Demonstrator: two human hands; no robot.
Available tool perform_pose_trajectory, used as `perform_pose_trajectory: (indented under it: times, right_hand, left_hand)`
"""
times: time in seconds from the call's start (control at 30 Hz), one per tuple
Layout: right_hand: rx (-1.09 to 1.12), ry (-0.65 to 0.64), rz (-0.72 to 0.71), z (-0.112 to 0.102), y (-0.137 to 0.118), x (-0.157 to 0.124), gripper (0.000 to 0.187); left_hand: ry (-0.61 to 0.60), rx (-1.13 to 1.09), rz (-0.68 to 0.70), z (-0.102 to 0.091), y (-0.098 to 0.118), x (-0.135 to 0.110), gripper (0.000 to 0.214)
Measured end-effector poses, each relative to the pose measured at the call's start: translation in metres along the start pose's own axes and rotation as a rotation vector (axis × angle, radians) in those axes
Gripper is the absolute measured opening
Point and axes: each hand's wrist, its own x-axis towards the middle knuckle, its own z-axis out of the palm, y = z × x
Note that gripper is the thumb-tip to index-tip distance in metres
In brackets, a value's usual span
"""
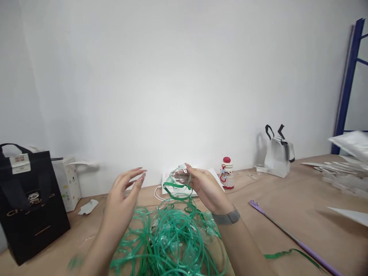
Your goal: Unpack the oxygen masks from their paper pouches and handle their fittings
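Note:
My right hand (204,186) grips a clear plastic oxygen mask (181,176) by its right side, fingers closed on the edge. A green elastic strap (175,185) hangs looped across the front of the mask. To the left, my left hand (125,191) is raised with its fingers apart and holds nothing. Below both hands lies a tangled heap of green tubing (175,234), with more clear mask parts (205,232) among the coils. My forearms cover some of the heap's sides.
A black paper bag (31,203) and a white box (67,184) stand at left. Behind are white papers (212,177) and a red-capped bottle (227,174). To the right lie a purple-handled back scratcher (287,232), a white bag (277,157) and stacked white packets (345,168).

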Motion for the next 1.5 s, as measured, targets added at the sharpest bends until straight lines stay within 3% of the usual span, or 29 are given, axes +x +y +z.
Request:
perform_pose_trajectory:
  times: [0.17,0.33,0.6,0.7,0.93,1.1,1.23,1.5]
  right_hand:
    - [-0.061,-0.112,0.011,0.018,0.005,-0.008,0.033]
    - [-0.189,-0.173,0.045,0.03,0.004,-0.017,0.037]
    - [-0.34,-0.183,0.069,0.03,0.0,-0.02,0.046]
    - [-0.303,-0.182,0.091,0.032,0.001,-0.021,0.045]
    - [0.026,-0.285,0.18,0.036,0.002,-0.025,0.036]
    - [0.116,-0.225,0.152,0.036,0.006,-0.025,0.031]
    - [0.036,-0.179,0.118,0.039,0.006,-0.026,0.033]
    - [-0.326,-0.154,0.037,0.039,0.016,-0.024,0.047]
  left_hand:
    - [-0.118,0.026,0.087,0.012,0.032,-0.02,0.024]
    - [-0.225,0.258,0.128,0.028,0.027,-0.024,0.026]
    - [-0.325,0.339,0.123,0.018,0.027,-0.019,0.028]
    - [-0.331,0.303,0.112,0.015,0.026,-0.017,0.033]
    - [-0.278,0.224,0.089,0.014,0.015,-0.013,0.026]
    - [-0.239,0.303,0.113,0.015,0.017,-0.014,0.033]
    - [-0.284,0.534,0.122,0.017,0.024,-0.017,0.036]
    - [-0.324,0.803,0.157,0.021,0.028,-0.019,0.032]
